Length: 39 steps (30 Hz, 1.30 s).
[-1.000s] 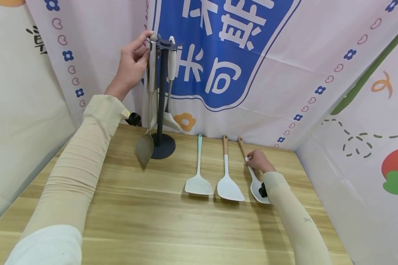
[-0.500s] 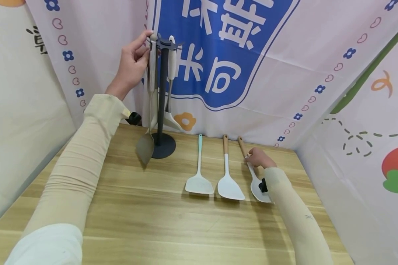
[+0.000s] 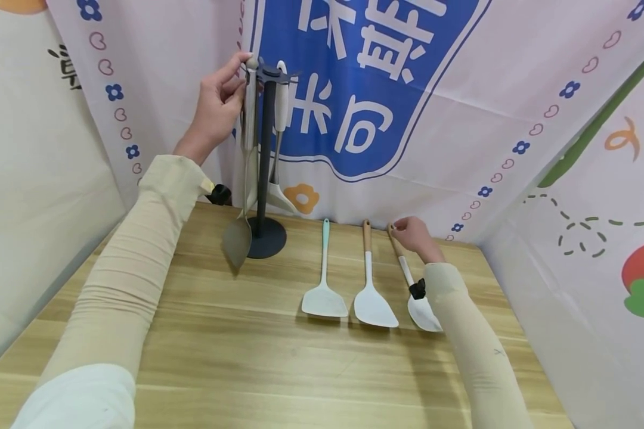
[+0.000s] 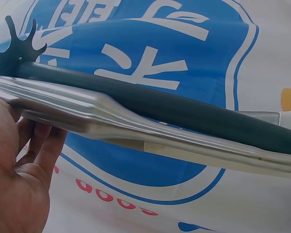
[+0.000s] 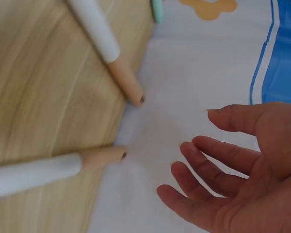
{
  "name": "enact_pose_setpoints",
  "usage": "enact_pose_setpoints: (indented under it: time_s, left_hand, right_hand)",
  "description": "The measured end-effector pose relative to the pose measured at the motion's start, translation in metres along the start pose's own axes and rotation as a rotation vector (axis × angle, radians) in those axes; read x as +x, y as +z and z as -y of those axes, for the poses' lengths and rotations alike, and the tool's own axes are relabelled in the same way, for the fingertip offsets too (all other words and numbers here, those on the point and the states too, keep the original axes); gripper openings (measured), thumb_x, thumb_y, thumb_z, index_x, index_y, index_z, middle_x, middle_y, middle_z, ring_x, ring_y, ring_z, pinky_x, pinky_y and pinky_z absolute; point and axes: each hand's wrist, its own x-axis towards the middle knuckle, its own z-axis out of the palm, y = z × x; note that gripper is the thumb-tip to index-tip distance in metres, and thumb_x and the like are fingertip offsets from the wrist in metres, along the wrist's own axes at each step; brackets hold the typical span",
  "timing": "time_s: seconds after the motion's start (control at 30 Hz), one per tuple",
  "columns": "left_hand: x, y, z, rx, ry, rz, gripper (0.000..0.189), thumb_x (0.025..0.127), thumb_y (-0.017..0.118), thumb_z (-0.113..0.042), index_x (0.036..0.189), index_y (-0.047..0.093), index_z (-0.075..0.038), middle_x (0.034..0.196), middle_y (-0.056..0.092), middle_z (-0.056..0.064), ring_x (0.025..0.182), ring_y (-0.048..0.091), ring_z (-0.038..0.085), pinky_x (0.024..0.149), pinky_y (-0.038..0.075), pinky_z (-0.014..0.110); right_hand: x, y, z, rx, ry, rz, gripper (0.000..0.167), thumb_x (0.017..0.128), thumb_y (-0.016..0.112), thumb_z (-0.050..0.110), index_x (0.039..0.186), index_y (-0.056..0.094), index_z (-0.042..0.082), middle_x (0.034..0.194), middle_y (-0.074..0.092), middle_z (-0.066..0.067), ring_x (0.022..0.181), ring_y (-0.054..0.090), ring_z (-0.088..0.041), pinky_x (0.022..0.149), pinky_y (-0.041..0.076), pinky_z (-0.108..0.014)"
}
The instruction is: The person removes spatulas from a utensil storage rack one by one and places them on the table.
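In the head view my left hand (image 3: pixel 214 110) grips the top of a steel turner (image 3: pixel 237 243) hanging at a black utensil stand (image 3: pixel 266 167). The left wrist view shows its thick silver handle (image 4: pixel 63 102) alongside the dark pole, with my fingers bent against its underside. My right hand (image 5: pixel 233 170) holds nothing; its fingers are spread and slightly bent, off the handle ends. Below it lies a white spoon (image 3: pixel 424 314) with a wooden-coloured handle end (image 5: pixel 104 156). A white spatula (image 3: pixel 374 307) and a mint-handled spatula (image 3: pixel 324 301) lie to its left.
A white-handled utensil (image 3: pixel 281 107) hangs on the stand's right side. The stand's round base (image 3: pixel 271 238) rests near the back edge of the wooden table (image 3: pixel 279 369). Printed cloth (image 3: pixel 434 149) closes off the back and sides.
My right hand has let go of the white spoon's shaft and moved up toward the end of its handle. My left hand stays at the steel turner, nearly unmoved.
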Motion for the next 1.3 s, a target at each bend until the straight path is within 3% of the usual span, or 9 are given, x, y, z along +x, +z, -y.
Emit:
enact_pose_setpoints:
  time_s: [0.2,0.4,0.6,0.93,1.13,1.3]
  left_hand:
    - [0.0,-0.003,0.0,-0.021,-0.009,-0.002,0.045,0.105,0.047,-0.002,0.146,0.057,-0.017,0.071,0.059,-0.004,0.053,0.031,0.012,0.057,0.03,0.02]
    - [0.005,-0.006,0.01,-0.004,0.012,-0.008,0.045,0.105,0.047,-0.001,0.146,0.057,-0.017,0.07,0.057,-0.005,0.054,0.03,0.01,0.058,0.029,0.021]
    - [0.007,-0.008,0.014,-0.012,0.011,-0.01,0.045,0.105,0.047,0.001,0.145,0.057,-0.016,0.09,0.071,-0.004,0.052,0.031,0.009,0.056,0.029,0.021]
    - [0.005,-0.006,0.011,-0.021,0.009,-0.003,0.045,0.104,0.048,0.001,0.145,0.057,-0.015,0.073,0.061,-0.003,0.053,0.03,0.012,0.057,0.029,0.022]
    - [0.002,-0.004,0.008,-0.02,0.007,-0.004,0.045,0.104,0.048,0.003,0.145,0.057,-0.014,0.085,0.068,-0.002,0.053,0.03,0.012,0.058,0.029,0.022]
    - [0.001,-0.005,0.01,-0.011,0.013,0.0,0.045,0.104,0.048,0.002,0.146,0.056,-0.014,0.08,0.064,-0.002,0.054,0.03,0.012,0.058,0.029,0.023]
  right_hand:
    - [0.015,0.002,0.038,0.135,-0.099,-0.088,0.044,0.101,0.055,0.012,0.139,0.053,-0.011,0.127,0.062,-0.029,0.119,0.061,-0.042,0.1,0.051,-0.052]
    - [0.034,0.0,0.082,0.218,-0.242,-0.18,0.046,0.102,0.059,0.01,0.144,0.051,-0.005,0.125,0.064,-0.024,0.117,0.063,-0.038,0.1,0.052,-0.047]
    - [0.05,-0.002,0.127,0.315,-0.395,-0.267,0.043,0.1,0.062,0.008,0.142,0.055,-0.002,0.125,0.066,-0.022,0.114,0.064,-0.034,0.098,0.053,-0.045]
    - [0.07,0.007,0.187,0.424,-0.528,-0.252,0.048,0.098,0.064,0.003,0.144,0.052,-0.001,0.13,0.064,-0.022,0.116,0.064,-0.034,0.101,0.053,-0.039]
    - [0.076,0.009,0.215,0.478,-0.604,-0.238,0.053,0.098,0.065,0.002,0.148,0.048,-0.001,0.134,0.059,-0.021,0.12,0.063,-0.031,0.102,0.052,-0.035]
    - [0.082,0.01,0.237,0.513,-0.644,-0.233,0.054,0.099,0.064,0.004,0.15,0.045,0.0,0.138,0.057,-0.019,0.123,0.062,-0.031,0.102,0.053,-0.032]
